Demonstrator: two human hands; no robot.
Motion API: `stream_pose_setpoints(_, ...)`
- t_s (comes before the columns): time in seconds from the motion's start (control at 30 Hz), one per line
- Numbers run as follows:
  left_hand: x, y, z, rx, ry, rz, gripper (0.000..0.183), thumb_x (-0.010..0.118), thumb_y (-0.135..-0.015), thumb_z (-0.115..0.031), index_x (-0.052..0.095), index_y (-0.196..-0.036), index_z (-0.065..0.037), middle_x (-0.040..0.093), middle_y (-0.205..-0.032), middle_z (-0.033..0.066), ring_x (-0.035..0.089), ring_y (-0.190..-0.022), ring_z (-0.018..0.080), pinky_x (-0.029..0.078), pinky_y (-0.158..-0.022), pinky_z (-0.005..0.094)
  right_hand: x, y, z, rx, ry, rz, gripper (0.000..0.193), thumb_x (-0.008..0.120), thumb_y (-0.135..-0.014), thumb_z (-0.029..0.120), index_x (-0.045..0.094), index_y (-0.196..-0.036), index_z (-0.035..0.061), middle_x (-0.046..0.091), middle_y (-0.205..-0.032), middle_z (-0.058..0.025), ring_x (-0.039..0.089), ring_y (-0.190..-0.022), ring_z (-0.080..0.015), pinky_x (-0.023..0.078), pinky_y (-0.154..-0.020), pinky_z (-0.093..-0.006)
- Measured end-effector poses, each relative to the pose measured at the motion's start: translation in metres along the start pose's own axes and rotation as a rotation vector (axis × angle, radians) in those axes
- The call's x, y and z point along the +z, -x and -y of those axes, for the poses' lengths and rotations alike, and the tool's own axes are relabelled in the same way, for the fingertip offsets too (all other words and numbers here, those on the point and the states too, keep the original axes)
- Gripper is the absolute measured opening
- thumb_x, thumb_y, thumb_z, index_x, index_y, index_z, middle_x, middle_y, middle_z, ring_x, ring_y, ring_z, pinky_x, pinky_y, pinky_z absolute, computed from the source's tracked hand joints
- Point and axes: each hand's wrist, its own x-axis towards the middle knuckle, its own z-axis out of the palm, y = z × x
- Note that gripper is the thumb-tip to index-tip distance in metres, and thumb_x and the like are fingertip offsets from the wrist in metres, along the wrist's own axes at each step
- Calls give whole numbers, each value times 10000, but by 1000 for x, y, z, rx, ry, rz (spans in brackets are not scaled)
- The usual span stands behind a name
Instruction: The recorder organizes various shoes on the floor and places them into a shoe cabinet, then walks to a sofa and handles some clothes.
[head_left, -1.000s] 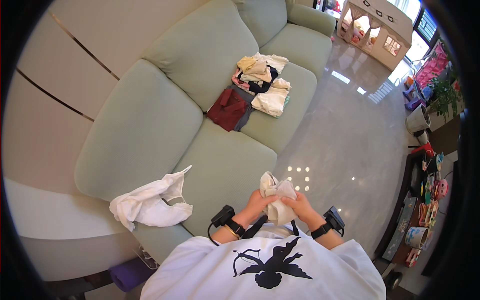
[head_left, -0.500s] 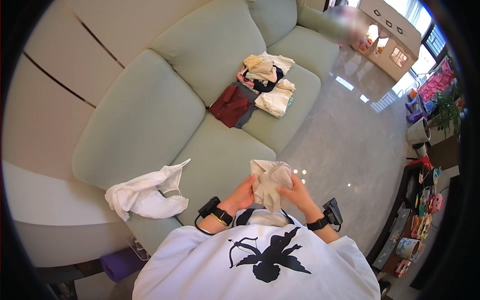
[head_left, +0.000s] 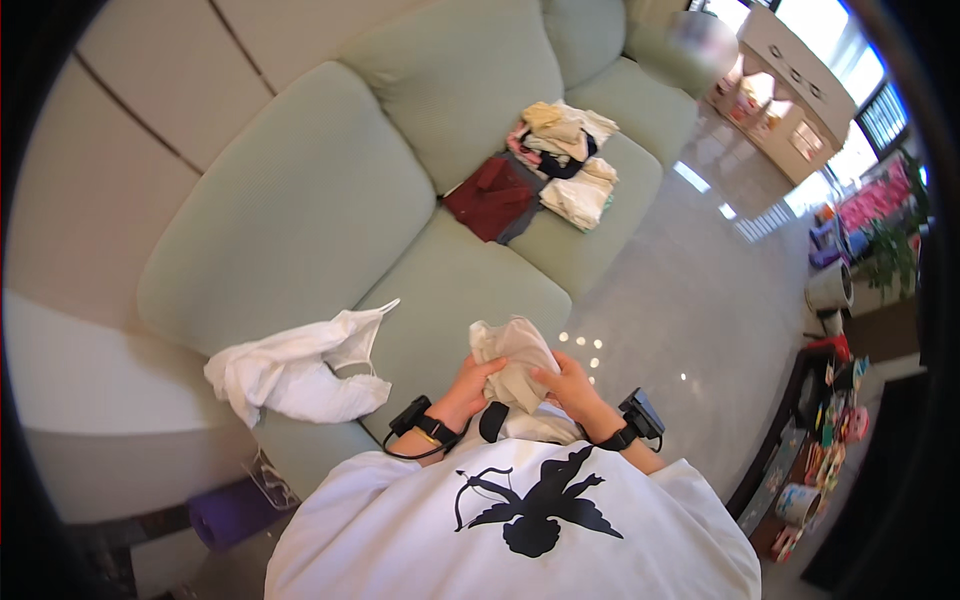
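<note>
a: where's the cloth you're working on?

b: the cream garment (head_left: 512, 362) is bunched up in front of your chest, above the front edge of the pale green sofa (head_left: 300, 200). your left hand (head_left: 470, 385) is curled around its left side, your right hand (head_left: 566, 384) closed on its right, thumbs pressing into the fabric.

a: how will it handle?

b: it looks light, soft and floppy, likely to sag wherever you let go. i'd take it by a hem or seam, not the bunched middle. the white garment (head_left: 290, 368) lies apart on the seat.
</note>
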Motion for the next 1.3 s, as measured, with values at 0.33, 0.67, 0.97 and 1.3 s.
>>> stream_pose_setpoints(0.33,24,-30,-13,-120,-38,204,417,564,-822,-105,401,-1197,-22,515,-1139,110,521,-1040,251,438,-886,390,9,-11,-18,-276,-450,-290,327,619,-765,49,523,-1071,-14,597,-944,-77,583,-830,-169,473,-756,-289)
stream_pose_setpoints(0.67,48,-98,-1,-183,-335,70,417,586,-816,-145,427,-1192,-61,528,-1134,73,522,-1038,204,432,-869,346,-56,-63,-2,-253,-256,-449,268,595,-769,17,552,-1030,-29,608,-942,-85,580,-830,-161,469,-736,-280)
stream_pose_setpoints(0.97,50,-222,-37,345,-782,-542,308,581,-804,-198,516,-1030,0,591,-948,101,555,-841,160,439,-737,283,-159,-222,36,-17,133,-502,557,585,-804,360,389,-1172,-8,559,-894,-120,561,-793,-208,454,-680,-308)
stream_pose_setpoints(1.3,75,-99,32,299,-929,-152,198,507,-749,-172,604,-835,-22,631,-719,115,612,-631,207,478,-596,333,-95,-179,34,741,174,832,424,412,-862,503,564,-837,108,527,-635,-18,464,-480,-112,364,-404,-244)
